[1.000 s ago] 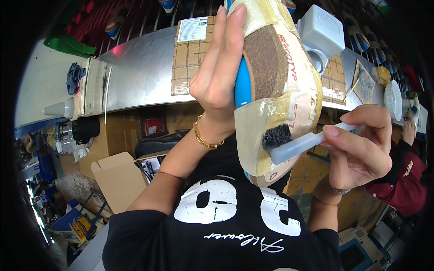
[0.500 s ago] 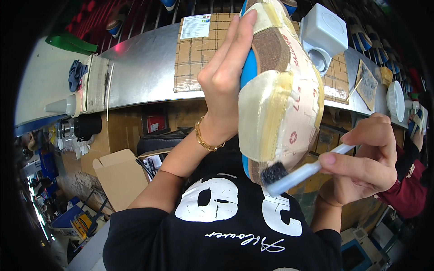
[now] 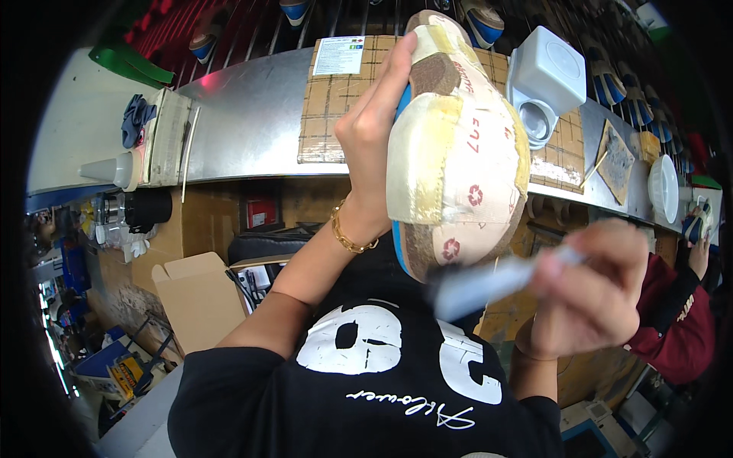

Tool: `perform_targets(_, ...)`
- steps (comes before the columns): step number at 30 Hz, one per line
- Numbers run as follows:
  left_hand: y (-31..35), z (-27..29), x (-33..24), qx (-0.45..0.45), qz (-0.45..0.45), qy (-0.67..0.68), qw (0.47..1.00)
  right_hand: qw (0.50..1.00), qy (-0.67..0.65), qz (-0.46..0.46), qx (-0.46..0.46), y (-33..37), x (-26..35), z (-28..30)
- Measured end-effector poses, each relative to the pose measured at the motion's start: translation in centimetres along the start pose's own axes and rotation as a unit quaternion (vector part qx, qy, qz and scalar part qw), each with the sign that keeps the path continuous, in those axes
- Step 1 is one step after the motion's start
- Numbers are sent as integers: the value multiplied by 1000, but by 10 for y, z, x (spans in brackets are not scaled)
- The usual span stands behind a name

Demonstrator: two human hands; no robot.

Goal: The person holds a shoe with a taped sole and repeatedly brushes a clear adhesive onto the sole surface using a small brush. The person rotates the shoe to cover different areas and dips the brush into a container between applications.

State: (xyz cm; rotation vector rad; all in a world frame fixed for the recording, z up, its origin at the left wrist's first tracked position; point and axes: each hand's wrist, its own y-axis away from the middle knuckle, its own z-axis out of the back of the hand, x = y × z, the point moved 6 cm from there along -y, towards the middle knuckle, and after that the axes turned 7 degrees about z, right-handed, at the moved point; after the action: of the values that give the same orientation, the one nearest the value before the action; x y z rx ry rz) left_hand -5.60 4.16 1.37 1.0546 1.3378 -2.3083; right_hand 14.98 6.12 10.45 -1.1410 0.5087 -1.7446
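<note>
A lasted shoe upper (image 3: 477,164) with a blue side is held up, its pale printed underside facing me. My left hand (image 3: 372,126) is closed around its left side, fingers along the blue edge. In my right hand (image 3: 592,294) a toothbrush-like brush (image 3: 485,286) is pinched, with a white handle and dark bristles. The bristles are by the shoe's near end, blurred by motion, so I cannot tell whether they touch. Yellowish-white strips and brown patches cover parts of the underside.
Cardboard (image 3: 324,114) lies on the metal bench (image 3: 237,107) behind the shoe. A white plastic container (image 3: 550,69) with a round cup stands there, with a white bowl (image 3: 664,189) farther right. Shoes (image 3: 294,11) sit on the rack behind. Another person's maroon sleeve (image 3: 672,328) is at right.
The shoe has shifted slightly left and tilted, showing more of its near underside. My right hand has moved left and slightly down with the brush, which is now blurred.
</note>
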Motion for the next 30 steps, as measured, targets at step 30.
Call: perform_targets(30,13,-30,39,197,302,387,848,984,-155,-63,56,11,-41,-4)
